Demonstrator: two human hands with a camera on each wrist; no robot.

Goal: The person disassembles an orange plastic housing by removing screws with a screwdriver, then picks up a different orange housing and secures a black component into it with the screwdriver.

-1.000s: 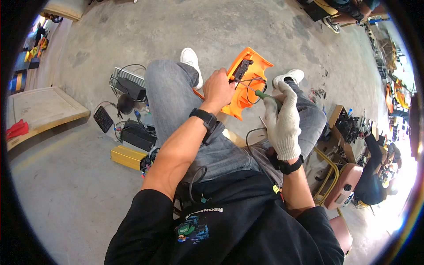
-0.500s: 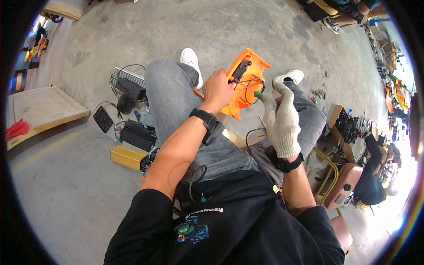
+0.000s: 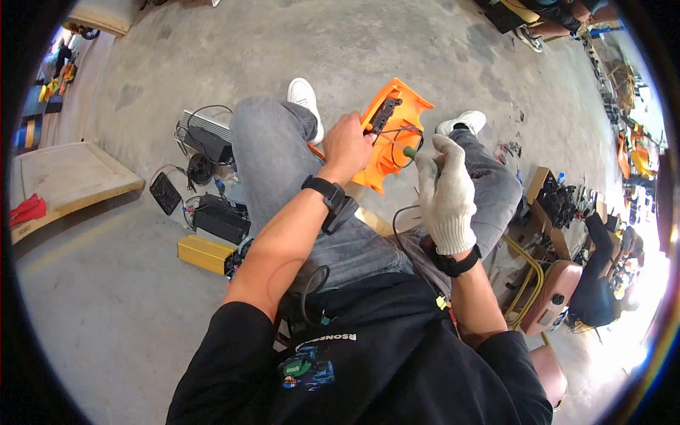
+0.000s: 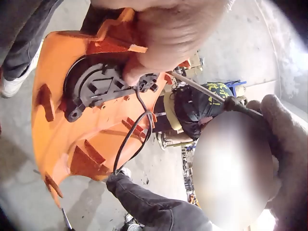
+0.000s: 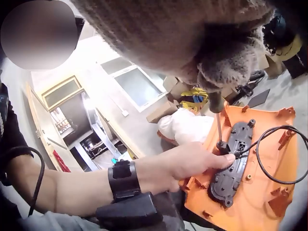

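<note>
An orange plastic housing (image 3: 394,127) with a black part (image 5: 232,159) and a black wire loop (image 4: 132,134) mounted on it is held over my knees. My bare left hand (image 3: 347,145) grips its left edge, thumb by the black part. My right hand (image 3: 446,191), in a white knit glove, grips a green-handled screwdriver (image 3: 409,151). The screwdriver's shaft (image 5: 219,130) meets the black part next to my left thumb (image 5: 211,161). In the left wrist view the housing (image 4: 62,120) shows its ribbed inside.
On the concrete floor to my left lie black electronic boxes (image 3: 221,218), a yellow box (image 3: 205,253), a finned metal unit (image 3: 205,127) and cables. A wooden board (image 3: 67,173) lies farther left. Cardboard boxes of parts (image 3: 552,198) and a stool (image 3: 549,294) stand to my right.
My right hand has moved up and left, closer to the housing, pushing the screwdriver in toward the black part. My left hand and the housing stay almost where they were.
</note>
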